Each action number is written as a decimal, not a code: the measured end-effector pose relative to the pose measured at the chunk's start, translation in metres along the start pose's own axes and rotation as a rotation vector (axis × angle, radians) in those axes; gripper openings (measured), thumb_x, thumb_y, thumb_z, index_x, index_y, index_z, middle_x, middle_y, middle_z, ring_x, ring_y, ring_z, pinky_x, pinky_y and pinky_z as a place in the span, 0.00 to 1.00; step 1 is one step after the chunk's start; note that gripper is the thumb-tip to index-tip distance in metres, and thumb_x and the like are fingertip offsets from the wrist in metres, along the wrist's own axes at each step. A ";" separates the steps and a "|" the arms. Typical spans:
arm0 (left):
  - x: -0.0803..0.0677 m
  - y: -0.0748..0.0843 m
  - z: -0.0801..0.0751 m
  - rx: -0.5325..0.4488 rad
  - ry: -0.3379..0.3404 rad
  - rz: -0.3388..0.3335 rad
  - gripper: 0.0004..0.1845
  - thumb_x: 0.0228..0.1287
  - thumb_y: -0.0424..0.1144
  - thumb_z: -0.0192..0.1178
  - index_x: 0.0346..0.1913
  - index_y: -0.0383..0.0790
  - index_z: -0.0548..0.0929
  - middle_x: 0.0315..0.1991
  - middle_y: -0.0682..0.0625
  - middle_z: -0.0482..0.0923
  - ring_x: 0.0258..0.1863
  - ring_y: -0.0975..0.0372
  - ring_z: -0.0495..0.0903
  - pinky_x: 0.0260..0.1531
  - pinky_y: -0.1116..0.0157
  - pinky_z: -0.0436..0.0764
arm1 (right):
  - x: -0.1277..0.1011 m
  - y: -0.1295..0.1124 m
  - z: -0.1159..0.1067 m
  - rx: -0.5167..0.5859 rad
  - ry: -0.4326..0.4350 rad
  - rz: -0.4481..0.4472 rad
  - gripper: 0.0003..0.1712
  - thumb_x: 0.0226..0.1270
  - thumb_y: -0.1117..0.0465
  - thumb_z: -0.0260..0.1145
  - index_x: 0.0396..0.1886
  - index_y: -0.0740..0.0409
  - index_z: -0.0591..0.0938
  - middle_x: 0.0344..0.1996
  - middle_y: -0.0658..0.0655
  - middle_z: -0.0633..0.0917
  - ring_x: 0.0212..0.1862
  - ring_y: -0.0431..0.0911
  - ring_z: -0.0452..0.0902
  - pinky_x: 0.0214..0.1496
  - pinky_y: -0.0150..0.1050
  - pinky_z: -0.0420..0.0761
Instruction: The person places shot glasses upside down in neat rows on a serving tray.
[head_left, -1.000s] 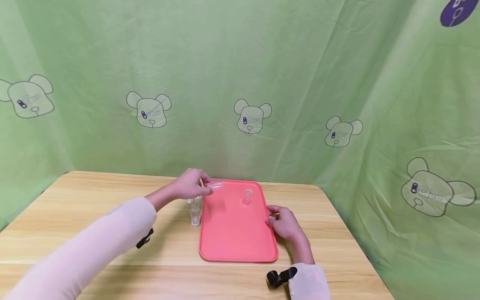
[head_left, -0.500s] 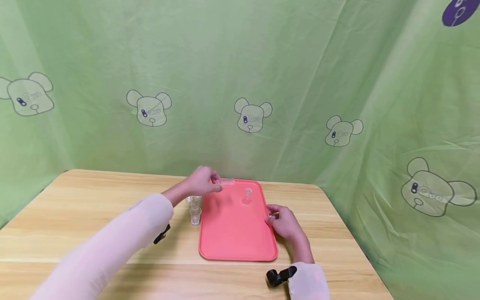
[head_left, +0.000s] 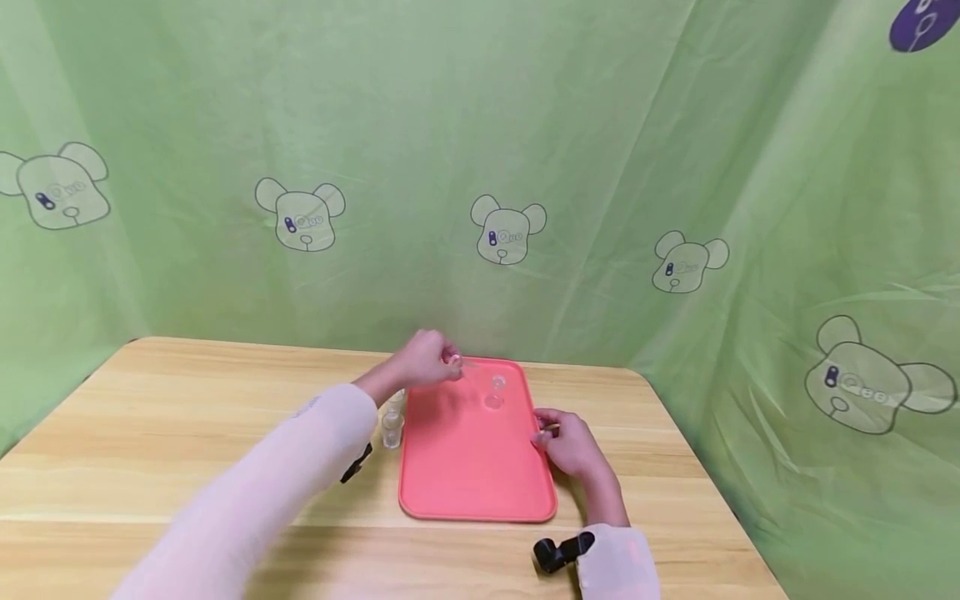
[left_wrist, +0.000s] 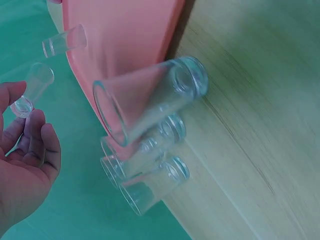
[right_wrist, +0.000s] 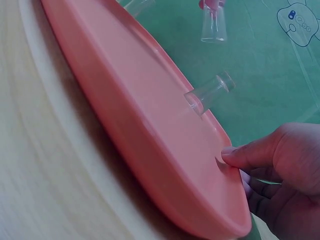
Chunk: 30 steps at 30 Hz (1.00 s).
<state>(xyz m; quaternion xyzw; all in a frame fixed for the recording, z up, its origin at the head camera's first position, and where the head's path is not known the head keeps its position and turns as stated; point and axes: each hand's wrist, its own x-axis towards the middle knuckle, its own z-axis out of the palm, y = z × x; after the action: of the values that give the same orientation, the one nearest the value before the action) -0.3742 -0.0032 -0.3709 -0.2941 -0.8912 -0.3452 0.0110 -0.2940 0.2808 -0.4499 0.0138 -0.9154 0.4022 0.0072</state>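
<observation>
My left hand pinches a small clear glass by its thick base, over the far part of the pink tray. The mouth of this glass points down toward the tray in the right wrist view. A second clear glass stands upside down on the tray, toward its far right. My right hand grips the tray's right edge, the thumb over the rim and the other fingers outside it.
Several clear glasses stand upright on the wooden table, just left of the tray; my left forearm partly covers them in the head view. A green curtain hangs behind the table and along its sides.
My left hand has moved to the right over the tray's far end, carrying the glass, which has turned from lying sideways toward mouth down. The right hand has stayed on the tray's edge.
</observation>
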 end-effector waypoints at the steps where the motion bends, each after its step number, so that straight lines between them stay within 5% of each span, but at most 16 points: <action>1: 0.001 0.001 0.001 -0.005 0.000 -0.005 0.07 0.60 0.34 0.66 0.25 0.42 0.82 0.27 0.55 0.85 0.19 0.69 0.67 0.23 0.72 0.68 | 0.000 0.000 0.000 0.004 -0.002 0.003 0.26 0.67 0.73 0.64 0.65 0.67 0.78 0.43 0.60 0.83 0.39 0.49 0.77 0.39 0.37 0.78; 19: 0.014 0.010 0.019 -0.065 -0.011 -0.143 0.03 0.61 0.31 0.67 0.38 0.36 0.85 0.34 0.50 0.83 0.34 0.62 0.78 0.36 0.69 0.79 | 0.000 0.000 0.001 0.010 -0.005 0.019 0.26 0.68 0.72 0.64 0.66 0.67 0.78 0.43 0.60 0.82 0.39 0.49 0.77 0.40 0.38 0.79; 30: 0.017 0.013 0.029 -0.012 -0.033 -0.155 0.08 0.63 0.30 0.66 0.44 0.34 0.87 0.39 0.49 0.85 0.41 0.61 0.80 0.43 0.66 0.81 | 0.000 0.000 0.000 -0.010 0.003 -0.019 0.26 0.66 0.74 0.63 0.65 0.68 0.79 0.42 0.60 0.83 0.39 0.49 0.78 0.41 0.38 0.79</action>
<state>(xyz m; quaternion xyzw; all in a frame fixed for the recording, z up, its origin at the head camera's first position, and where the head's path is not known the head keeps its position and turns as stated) -0.3763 0.0310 -0.3813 -0.2298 -0.9093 -0.3454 -0.0323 -0.2938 0.2809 -0.4501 0.0219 -0.9172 0.3977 0.0122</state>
